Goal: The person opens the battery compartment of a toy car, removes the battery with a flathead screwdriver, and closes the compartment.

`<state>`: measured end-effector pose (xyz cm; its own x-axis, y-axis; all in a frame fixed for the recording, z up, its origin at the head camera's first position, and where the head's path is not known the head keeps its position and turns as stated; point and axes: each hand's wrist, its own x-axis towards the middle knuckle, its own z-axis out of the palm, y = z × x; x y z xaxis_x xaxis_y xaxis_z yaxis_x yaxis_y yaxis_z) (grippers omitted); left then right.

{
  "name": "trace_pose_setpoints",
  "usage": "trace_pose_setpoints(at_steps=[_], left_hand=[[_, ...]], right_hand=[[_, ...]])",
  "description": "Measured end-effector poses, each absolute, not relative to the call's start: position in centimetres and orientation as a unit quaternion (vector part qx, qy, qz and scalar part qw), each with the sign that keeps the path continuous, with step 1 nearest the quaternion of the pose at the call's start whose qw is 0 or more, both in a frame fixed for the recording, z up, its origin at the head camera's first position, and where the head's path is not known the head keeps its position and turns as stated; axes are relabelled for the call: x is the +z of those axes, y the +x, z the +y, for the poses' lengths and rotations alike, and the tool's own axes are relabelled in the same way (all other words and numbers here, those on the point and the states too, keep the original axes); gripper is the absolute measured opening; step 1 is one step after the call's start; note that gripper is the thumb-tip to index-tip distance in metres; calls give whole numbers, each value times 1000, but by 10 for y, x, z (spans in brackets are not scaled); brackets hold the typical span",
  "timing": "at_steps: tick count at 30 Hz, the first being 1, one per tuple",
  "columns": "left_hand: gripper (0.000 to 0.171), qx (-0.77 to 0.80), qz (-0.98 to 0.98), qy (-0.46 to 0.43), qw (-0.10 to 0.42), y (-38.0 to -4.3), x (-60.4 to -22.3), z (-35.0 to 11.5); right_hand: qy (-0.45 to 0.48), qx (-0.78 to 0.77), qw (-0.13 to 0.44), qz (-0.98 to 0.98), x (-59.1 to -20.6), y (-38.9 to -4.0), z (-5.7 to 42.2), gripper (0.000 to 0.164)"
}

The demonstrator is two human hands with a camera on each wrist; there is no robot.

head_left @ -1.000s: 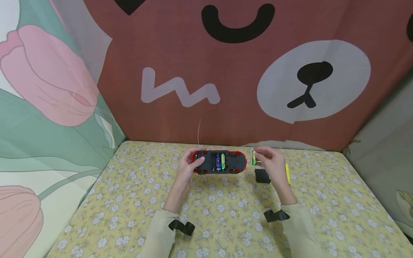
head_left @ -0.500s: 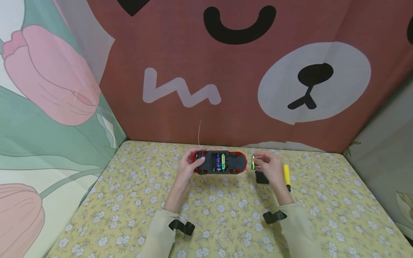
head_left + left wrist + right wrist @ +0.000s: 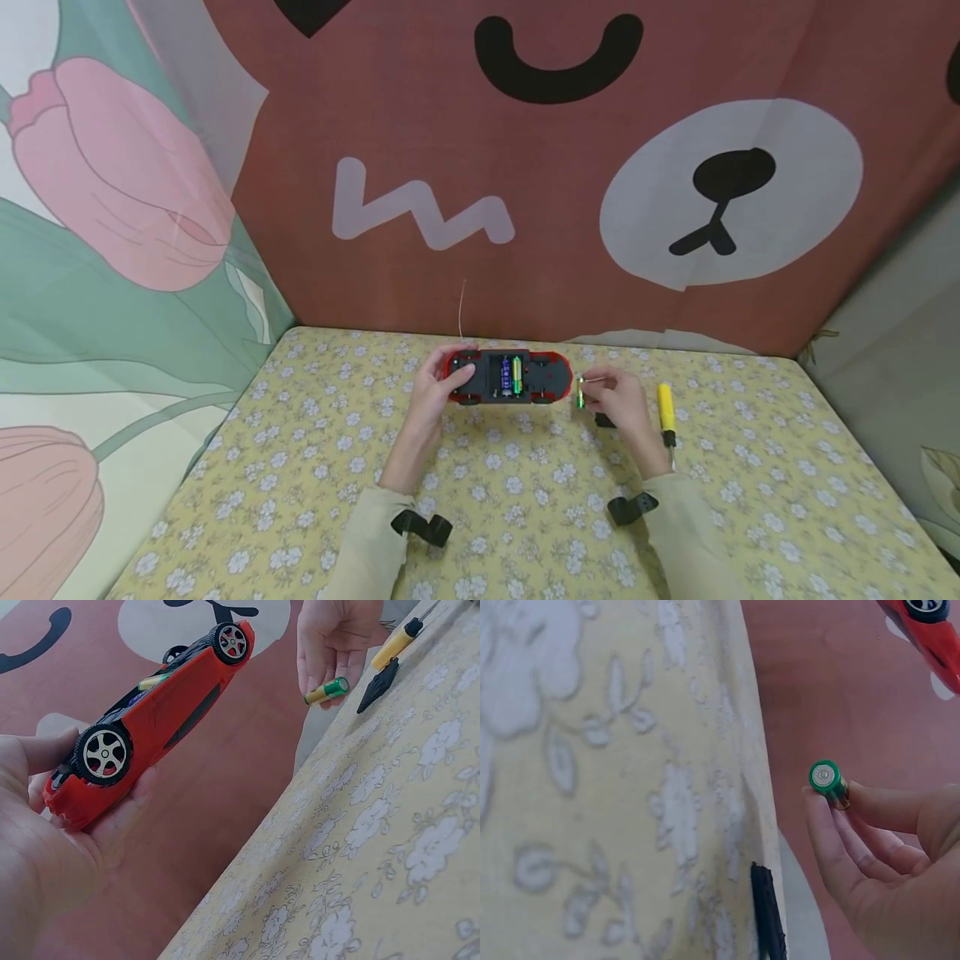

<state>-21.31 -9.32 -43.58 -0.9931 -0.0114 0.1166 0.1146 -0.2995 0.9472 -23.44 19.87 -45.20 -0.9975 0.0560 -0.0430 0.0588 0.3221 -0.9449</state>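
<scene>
My left hand [image 3: 432, 385] grips the rear or front end of a red toy car [image 3: 551, 379], held upside down above the table with its black underside facing me. In the open battery compartment of the car lie a purple battery [image 3: 506, 376] and a green-and-gold battery [image 3: 517, 376], side by side. Just right of the car, my right hand [image 3: 618, 402] pinches another green-and-gold battery [image 3: 828, 782] between thumb and fingers. The left wrist view shows this battery [image 3: 327, 691] apart from the car, with its green end toward the table.
A small black cover [image 3: 378, 685] lies on the table, partly hidden behind my right hand in the head view. To its right is a yellow-handled screwdriver [image 3: 666, 408]. A thin wire antenna [image 3: 461, 308] sticks up from the car. Printed cloth [image 3: 420, 283] hangs behind the flowered tabletop [image 3: 510, 517].
My right hand has moved down and slightly left with its battery, bringing it closer to the car and uncovering more of the screwdriver. The left hand and the car stay nearly still.
</scene>
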Motion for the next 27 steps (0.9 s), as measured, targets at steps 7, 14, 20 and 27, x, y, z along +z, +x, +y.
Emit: trace_pose_setpoints(at_steps=[7, 14, 20, 27], left_hand=[[33, -803, -592, -49, 44, -213, -436, -93], [40, -800, -597, -47, 41, -213, -436, -93], [35, -805, -591, -40, 36, -213, -437, -92], [36, -802, -595, -42, 34, -213, -437, -91]], right_hand=[[42, -566, 15, 823, -459, -234, 198, 25], [47, -551, 28, 833, -466, -235, 197, 21], [37, -520, 31, 853, -470, -239, 197, 15], [5, -495, 15, 869, -474, -241, 199, 10]])
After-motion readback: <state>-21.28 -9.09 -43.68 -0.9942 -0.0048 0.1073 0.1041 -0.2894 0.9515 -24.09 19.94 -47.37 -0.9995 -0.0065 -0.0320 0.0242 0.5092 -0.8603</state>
